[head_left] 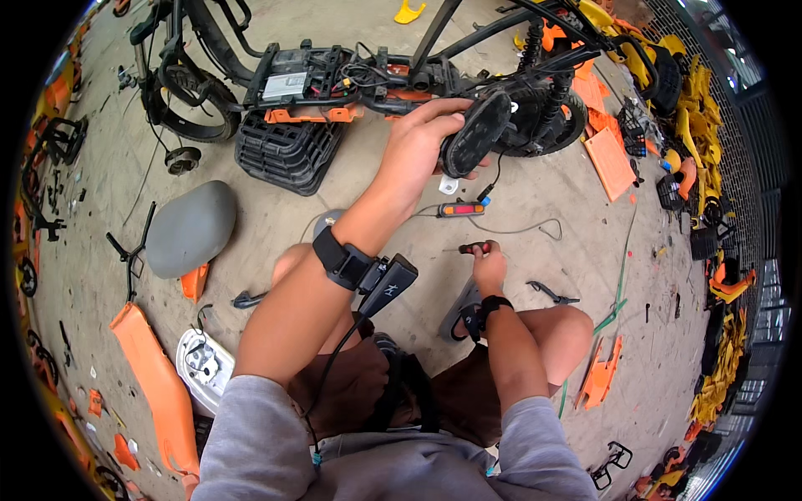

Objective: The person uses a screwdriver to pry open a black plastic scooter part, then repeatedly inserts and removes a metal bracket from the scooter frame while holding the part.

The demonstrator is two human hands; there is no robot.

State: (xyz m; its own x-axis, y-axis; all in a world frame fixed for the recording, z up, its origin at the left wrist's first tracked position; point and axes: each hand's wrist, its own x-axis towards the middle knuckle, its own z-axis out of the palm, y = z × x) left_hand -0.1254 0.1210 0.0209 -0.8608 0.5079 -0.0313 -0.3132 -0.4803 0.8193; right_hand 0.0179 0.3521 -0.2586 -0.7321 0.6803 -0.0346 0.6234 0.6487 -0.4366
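Note:
My left hand [411, 154] reaches out to the rear of a stripped electric bike [380, 75]. It is closed round a black oval part [476, 134] with a rim, and some of its fingers are hidden behind that part. Whether the part is still joined to the bike, I cannot tell. Lower and to the right, my right hand [491, 265] grips a screwdriver [475, 248] with a red and black handle, its thin shaft pointing left. Between the hands lies a tail light [462, 210] with red and orange lenses, its cable running along the floor.
A black plastic crate [288, 150] rests against the bike. To the left lie a grey seat [192, 230], a long orange panel [159, 384] and a white oval shell [203, 367]. At right are an orange bracket [600, 372], an orange panel [610, 163] and piled yellow parts [697, 125].

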